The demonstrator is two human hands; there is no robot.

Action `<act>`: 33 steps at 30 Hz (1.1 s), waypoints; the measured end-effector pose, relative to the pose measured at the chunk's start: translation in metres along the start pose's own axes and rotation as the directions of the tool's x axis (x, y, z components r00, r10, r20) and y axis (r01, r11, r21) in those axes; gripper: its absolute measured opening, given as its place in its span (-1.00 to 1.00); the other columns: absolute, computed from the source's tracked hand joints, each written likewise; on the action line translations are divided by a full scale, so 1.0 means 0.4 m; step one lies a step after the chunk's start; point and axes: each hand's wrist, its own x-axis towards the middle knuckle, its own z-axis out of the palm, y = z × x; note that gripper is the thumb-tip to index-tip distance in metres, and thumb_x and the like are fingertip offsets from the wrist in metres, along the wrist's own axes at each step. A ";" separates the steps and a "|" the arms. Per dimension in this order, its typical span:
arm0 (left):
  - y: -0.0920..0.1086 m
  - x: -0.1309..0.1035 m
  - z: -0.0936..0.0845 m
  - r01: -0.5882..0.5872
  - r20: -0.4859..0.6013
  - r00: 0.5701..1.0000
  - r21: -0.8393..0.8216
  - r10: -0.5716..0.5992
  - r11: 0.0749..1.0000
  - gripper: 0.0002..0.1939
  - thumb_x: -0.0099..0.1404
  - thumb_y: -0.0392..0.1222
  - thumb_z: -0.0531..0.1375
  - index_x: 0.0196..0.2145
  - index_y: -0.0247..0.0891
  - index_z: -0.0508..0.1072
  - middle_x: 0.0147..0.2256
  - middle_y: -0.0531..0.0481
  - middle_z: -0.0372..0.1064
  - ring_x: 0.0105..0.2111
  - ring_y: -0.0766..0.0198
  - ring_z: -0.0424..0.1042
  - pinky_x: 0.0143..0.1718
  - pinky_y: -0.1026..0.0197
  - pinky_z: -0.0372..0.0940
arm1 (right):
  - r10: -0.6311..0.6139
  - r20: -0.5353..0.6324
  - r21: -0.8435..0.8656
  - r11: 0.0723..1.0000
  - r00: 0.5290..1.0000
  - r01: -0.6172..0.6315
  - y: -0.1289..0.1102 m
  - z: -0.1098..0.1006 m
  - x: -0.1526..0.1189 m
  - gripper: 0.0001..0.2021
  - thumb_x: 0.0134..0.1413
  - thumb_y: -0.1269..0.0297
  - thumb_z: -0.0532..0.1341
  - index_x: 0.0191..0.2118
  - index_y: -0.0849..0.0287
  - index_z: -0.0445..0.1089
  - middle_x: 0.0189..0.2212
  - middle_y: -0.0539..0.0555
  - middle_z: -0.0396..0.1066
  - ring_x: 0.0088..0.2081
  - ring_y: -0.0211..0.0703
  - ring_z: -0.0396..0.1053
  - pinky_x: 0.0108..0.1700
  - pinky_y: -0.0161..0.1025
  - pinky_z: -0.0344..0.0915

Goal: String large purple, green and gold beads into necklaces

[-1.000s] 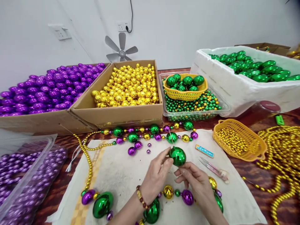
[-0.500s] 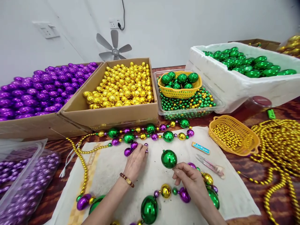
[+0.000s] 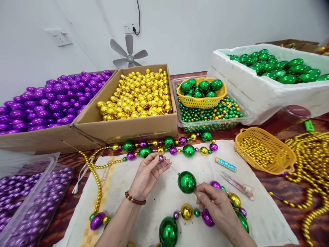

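Note:
My left hand (image 3: 147,173) pinches a small purple bead (image 3: 161,159) above the white cloth (image 3: 164,195). A thin needle or wire slants from that bead to the tip of a large shiny green bead (image 3: 186,182). At the green bead's lower right end, my right hand (image 3: 214,206) has thumb and forefinger closed on it. Below both hands curves a strand with a gold bead (image 3: 186,212), a purple bead (image 3: 207,217) and another large green bead (image 3: 168,232); my right hand and forearm cover part of it.
Behind the cloth stand boxes of purple beads (image 3: 59,99) and gold beads (image 3: 141,96), plus a foam box (image 3: 239,92) of green ones. A finished-looking strand (image 3: 189,150) lies along the cloth's back edge. At right are snips (image 3: 238,184) and a yellow basket (image 3: 266,149).
My left hand has risen off the cloth, turned, and now holds a small purple bead at the needle or wire. My right hand keeps the green bead, slightly lower. The view has shifted slightly.

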 end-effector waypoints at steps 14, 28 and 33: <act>0.001 0.013 -0.016 0.001 0.013 1.000 0.127 -0.003 0.992 -0.79 0.33 -0.20 0.16 -0.11 -0.31 0.47 -0.20 -0.12 0.47 -0.21 0.14 0.51 0.03 -0.09 0.30 | 0.030 0.067 -0.072 0.997 0.997 -0.025 -0.015 -0.012 0.006 -0.77 0.22 0.20 0.07 -0.41 0.16 0.32 -0.57 -0.05 0.31 -0.57 -0.24 0.37 -0.52 -0.36 0.21; -0.040 -0.018 0.030 0.051 -0.063 0.997 0.096 -0.045 0.994 -0.62 0.28 -0.21 0.22 0.05 -0.29 0.36 -0.09 -0.24 0.50 -0.04 0.05 0.46 0.11 -0.06 0.23 | 0.160 0.117 0.040 0.985 0.980 -0.165 0.032 -0.013 0.061 -0.81 0.15 0.28 0.08 -0.42 0.19 0.36 -0.48 -0.05 0.42 -0.59 -0.32 0.35 -0.47 -0.38 0.18; -0.061 -0.036 0.056 -0.050 -0.063 0.997 0.046 0.052 0.998 -0.52 0.32 -0.22 0.19 0.17 -0.25 0.22 -0.03 -0.25 0.46 0.03 0.06 0.42 0.18 -0.07 0.15 | 0.186 0.104 0.104 0.975 0.977 -0.197 0.048 -0.008 0.069 -0.83 0.12 0.27 0.08 -0.43 0.19 0.34 -0.47 -0.05 0.43 -0.62 -0.32 0.37 -0.52 -0.39 0.15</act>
